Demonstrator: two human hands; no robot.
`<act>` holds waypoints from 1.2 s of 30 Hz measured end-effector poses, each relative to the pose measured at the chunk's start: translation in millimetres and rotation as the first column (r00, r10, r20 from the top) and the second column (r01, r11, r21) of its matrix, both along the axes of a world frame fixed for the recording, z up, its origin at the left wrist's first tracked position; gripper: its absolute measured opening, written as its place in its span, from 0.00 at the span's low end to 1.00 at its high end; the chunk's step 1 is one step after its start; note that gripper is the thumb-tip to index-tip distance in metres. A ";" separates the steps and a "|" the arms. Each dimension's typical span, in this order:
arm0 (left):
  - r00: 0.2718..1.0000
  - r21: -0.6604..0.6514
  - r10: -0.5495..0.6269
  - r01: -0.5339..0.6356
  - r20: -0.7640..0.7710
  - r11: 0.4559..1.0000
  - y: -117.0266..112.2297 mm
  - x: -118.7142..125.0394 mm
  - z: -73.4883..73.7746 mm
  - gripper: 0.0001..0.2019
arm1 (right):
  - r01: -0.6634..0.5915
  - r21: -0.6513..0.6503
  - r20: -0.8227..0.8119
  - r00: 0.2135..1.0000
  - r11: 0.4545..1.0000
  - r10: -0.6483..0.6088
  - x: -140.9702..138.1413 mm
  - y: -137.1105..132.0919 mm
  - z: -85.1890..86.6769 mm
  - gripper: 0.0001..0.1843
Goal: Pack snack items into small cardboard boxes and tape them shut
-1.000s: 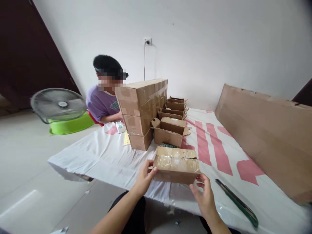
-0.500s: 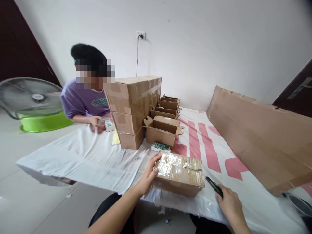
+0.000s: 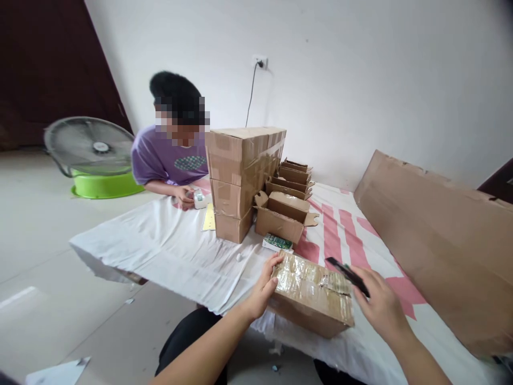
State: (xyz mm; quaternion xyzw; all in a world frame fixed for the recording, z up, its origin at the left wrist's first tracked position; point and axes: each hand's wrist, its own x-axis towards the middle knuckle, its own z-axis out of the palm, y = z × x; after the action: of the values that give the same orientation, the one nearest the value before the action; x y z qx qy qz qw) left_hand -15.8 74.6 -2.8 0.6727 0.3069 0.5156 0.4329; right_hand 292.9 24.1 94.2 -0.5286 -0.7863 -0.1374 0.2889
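A taped cardboard box (image 3: 308, 299) sits at the near edge of the cloth-covered table, its top shiny with clear tape and its flap seam torn toward the right. My left hand (image 3: 264, 289) grips the box's left end, thumb on top. Closed around a utility knife (image 3: 347, 275), my right hand (image 3: 380, 299) is over the box's right end. The knife tip points up and left, above the tape; whether it touches cannot be made out. Just behind the box lies a small green-and-white carton (image 3: 277, 243).
Open cardboard boxes (image 3: 280, 224) stand in a row behind, beside a tall stack of closed boxes (image 3: 228, 187). A large cardboard sheet (image 3: 436, 230) leans along the right. Across the table, a person in a purple shirt (image 3: 160, 155) holds a small white box (image 3: 199, 199). A fan (image 3: 92, 147) stands left.
My right hand has raised the utility knife from the table beside the box to above its right end. My left hand stays on the box. The view has turned left.
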 end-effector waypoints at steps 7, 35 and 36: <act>1.000 0.003 -0.002 0.002 0.023 1.000 -1.0 0.1 1.6 0.29 | -0.303 -0.098 0.297 0.900 0.948 0.318 -91.4 28.7 34.6 0.20; 0.999 -0.058 0.044 -0.045 -0.015 0.997 -0.9 -0.8 -4.1 0.28 | -0.128 -0.074 0.468 0.871 0.989 0.148 31.8 -37.1 31.9 0.31; 0.999 -0.060 0.046 -0.046 -0.006 0.997 -0.1 -0.3 -5.5 0.28 | -0.112 -0.074 0.453 0.881 0.991 0.133 39.6 -40.3 29.6 0.31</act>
State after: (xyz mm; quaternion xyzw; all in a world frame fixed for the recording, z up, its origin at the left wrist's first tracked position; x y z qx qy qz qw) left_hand -16.1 74.6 -8.3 0.6534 0.3385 0.5144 0.4403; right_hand 332.5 -16.2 123.8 -0.4373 -0.8668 -0.2214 0.0918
